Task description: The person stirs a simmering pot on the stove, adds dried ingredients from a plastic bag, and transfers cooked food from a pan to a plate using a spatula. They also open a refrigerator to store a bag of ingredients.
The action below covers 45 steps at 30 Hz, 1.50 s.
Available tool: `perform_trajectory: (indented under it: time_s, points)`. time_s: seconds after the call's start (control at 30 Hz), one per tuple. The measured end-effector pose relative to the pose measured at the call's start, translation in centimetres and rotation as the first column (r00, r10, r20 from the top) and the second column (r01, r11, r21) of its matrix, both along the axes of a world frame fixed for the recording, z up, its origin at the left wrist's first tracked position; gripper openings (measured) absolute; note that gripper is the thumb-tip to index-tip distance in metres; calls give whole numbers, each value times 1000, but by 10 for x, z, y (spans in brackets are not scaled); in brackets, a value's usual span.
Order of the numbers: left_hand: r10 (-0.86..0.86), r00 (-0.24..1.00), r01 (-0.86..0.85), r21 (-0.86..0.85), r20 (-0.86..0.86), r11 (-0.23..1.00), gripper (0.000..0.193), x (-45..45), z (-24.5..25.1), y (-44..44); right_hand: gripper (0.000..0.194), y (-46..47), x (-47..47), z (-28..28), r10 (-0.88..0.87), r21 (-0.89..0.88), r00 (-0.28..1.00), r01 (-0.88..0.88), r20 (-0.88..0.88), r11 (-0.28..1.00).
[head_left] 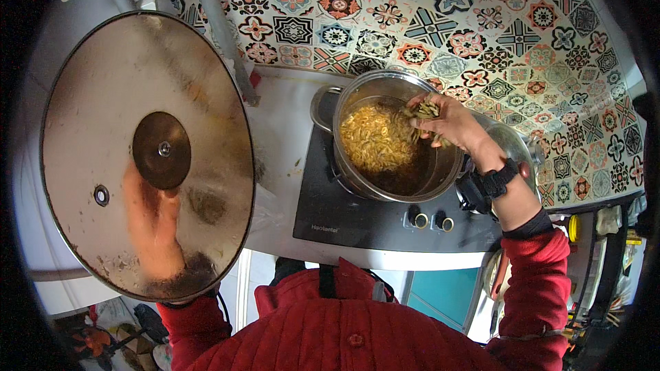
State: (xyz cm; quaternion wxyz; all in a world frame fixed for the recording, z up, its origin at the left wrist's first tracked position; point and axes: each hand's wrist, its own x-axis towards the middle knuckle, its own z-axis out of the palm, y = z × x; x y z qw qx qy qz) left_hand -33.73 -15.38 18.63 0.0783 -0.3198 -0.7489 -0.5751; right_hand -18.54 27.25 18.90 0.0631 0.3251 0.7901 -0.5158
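Note:
My left hand [154, 221] shows through a glass pot lid [103, 98] and grips it by the knob behind its round centre plate. The lid is tilted up at the left, its inner face wet with drops. Over the right part of a steel pot [397, 197], my right hand [443, 121] holds a bunch of green, bean-like pieces [427, 110], some low between the fingers. Inside the pot, pale yellowish food [374, 139] lies in dark brown liquid. The pot stands on a black gas hob [330, 211].
Two knobs [432, 221] sit on the hob's near edge. Patterned tiles [381, 15] cover the wall behind. A grey pipe [219, 26] runs down beside the lid. Right of the pot, another glass lid or vessel [508, 139] is partly hidden by my arm. Shelves with jars stand at far right.

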Motion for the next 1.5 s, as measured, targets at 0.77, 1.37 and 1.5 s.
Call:
perform_trajectory:
  time_s: [0.77, 1.37, 1.5]
  points:
    - [62, 998, -61, 53, -4, 997, 59, 11, -3, -14, 26, 0, 26, -9, 215, 584, 960, -72, -180, 809]
    - [84, 985, -102, 114, 153, 988, 52, -19, -25, -107, 12, -227, -103, -214, 298, 854, 954, -169, 17, 492]
    - [165, 969, -172, 23, 182, 985, 62, -14, -21, -118, 19, -201, -146, -256, 186, 795, 923, -384, 336, 469]
